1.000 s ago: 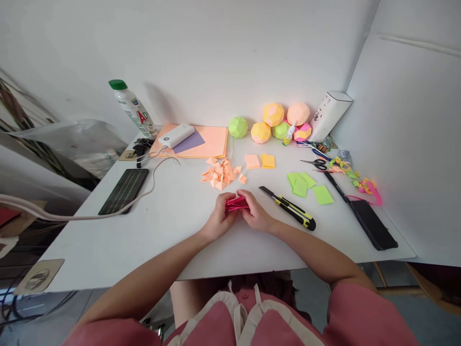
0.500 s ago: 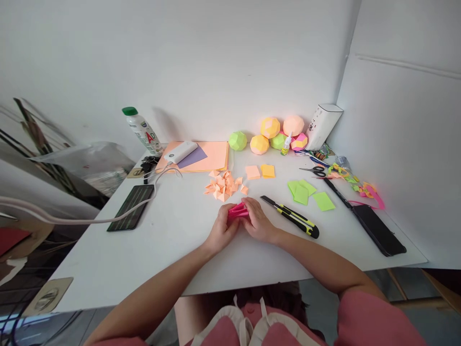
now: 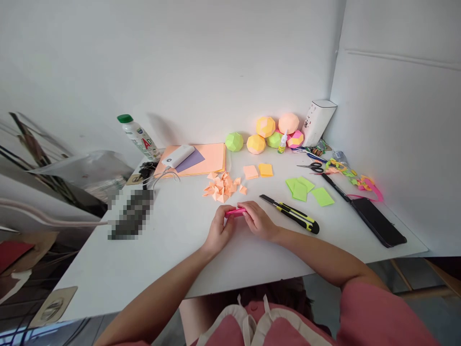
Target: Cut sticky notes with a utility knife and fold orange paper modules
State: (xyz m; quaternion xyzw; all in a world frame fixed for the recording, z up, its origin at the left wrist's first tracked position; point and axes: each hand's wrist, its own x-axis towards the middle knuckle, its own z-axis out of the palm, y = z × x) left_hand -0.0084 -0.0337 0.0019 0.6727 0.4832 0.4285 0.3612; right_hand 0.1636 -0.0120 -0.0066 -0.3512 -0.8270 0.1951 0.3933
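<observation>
Between my two hands is a piece of bright pink paper [image 3: 235,212], folded narrow and lying crosswise. My left hand [image 3: 218,230] pinches its left end, thumb below and fingers above. At its right end my right hand [image 3: 260,221] is closed on it, and the fingers cover that part. Just beyond the hands lies a pile of small folded peach paper pieces [image 3: 220,186]. A black and yellow utility knife [image 3: 293,215] rests on the table to the right of my right hand, its blade end toward the pile.
Green paper squares [image 3: 299,191], scissors [image 3: 314,167] and a black pouch [image 3: 378,223] lie to the right. Faceted paper balls [image 3: 265,127] and a small glue bottle [image 3: 282,143] stand by the wall. A power bank [image 3: 180,156] sits on peach sheets [image 3: 212,156]; a bottle [image 3: 139,137] stands at left.
The pink paper, wider with several folds showing before, now appears as a narrower, flatter strip between my hands. The camera view has shifted slightly.
</observation>
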